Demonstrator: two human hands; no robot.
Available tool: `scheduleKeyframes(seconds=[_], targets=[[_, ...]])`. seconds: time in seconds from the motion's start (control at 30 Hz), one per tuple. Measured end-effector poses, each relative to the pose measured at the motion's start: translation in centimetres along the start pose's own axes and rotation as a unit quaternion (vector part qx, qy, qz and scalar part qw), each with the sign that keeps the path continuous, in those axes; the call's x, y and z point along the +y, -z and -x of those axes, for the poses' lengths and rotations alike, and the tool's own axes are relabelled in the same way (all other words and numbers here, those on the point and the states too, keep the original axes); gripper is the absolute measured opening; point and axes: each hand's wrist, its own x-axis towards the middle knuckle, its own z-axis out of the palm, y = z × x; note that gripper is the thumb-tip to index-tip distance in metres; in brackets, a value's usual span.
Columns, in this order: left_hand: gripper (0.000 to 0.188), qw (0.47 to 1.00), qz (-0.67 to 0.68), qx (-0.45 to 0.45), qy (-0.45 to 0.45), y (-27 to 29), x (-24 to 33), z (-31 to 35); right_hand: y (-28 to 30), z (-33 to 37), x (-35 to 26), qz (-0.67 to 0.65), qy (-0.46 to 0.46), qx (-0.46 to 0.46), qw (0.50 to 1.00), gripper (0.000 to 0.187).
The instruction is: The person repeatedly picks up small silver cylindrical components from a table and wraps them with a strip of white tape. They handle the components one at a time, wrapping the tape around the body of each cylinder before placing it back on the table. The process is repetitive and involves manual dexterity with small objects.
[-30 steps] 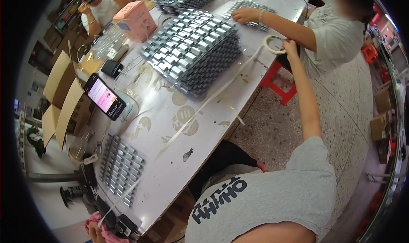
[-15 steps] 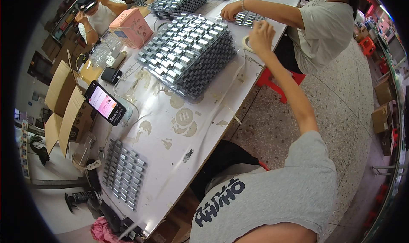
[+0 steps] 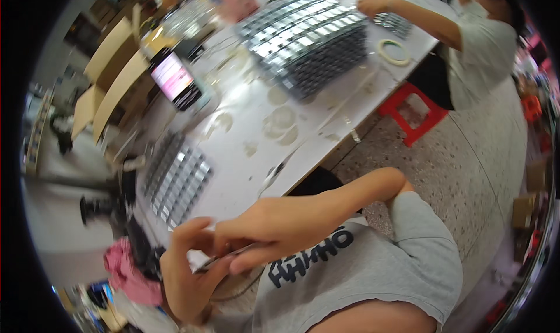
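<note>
Low in the view, my left hand [image 3: 189, 272] and my right hand [image 3: 271, 228] are close together in front of my body. The fingers of both are curled inward and meet around a thin, dark-edged sliver [image 3: 240, 250], blurred and partly covered by fingers; its kind does not show. Just beyond my left hand, a tray of silvery metal pieces in rows [image 3: 181, 181] lies on the white table [image 3: 233, 169]. A tall stack of similar trays [image 3: 309, 41] stands farther up the table, with a roll of tape [image 3: 394, 52] to its right.
A phone [image 3: 175, 79] leans on a stand at the left, beside an open cardboard box [image 3: 114, 56]. Pink cloth [image 3: 131, 272] hangs by the table's near-left corner. A co-worker's arm [image 3: 420, 21] reaches over the far table, near a red stool [image 3: 414, 114].
My right hand has come back from beside the tape roll to my left hand, which has entered the view. The view has shifted, and table items appear higher.
</note>
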Motion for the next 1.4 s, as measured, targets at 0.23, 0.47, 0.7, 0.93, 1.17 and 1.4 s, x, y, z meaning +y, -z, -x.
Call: scheduleKeyframes(seconds=[0.23, 0.47, 0.7, 0.93, 1.17, 1.4], targets=[[0.033, 0.972, 0.166, -0.111, 0.122, 0.5, -0.9, 3.2, -0.7, 0.7, -1.5, -0.072, -0.08, -0.095, 0.99, 0.021], [0.019, 0.948, 0.276, -0.131, 0.087, -0.6, -0.9, 5.8, -2.5, 2.9, -3.0, -0.003, -0.054, -0.079, 0.995, 0.017], [0.009, 0.918, 0.382, -0.053, 0.092, -0.5, -0.4, 10.2, -4.0, 4.1, -4.6, 0.097, 0.038, -0.022, 0.994, 0.019], [0.01, 0.98, 0.182, 0.067, 0.035, -0.8, -0.1, 12.7, -5.0, 3.9, -3.8, 0.185, 0.049, -0.028, 0.981, 0.019], [0.019, 0.997, 0.039, 0.049, -0.051, -0.9, 0.5, 11.7, -6.4, 2.8, -3.8, 0.409, 0.091, 0.055, 0.906, 0.052], [0.019, 0.991, 0.017, 0.125, -0.054, -1.8, 0.7, 8.0, -8.1, 1.5, -2.0, 0.157, 0.113, 0.093, 0.977, 0.064]])
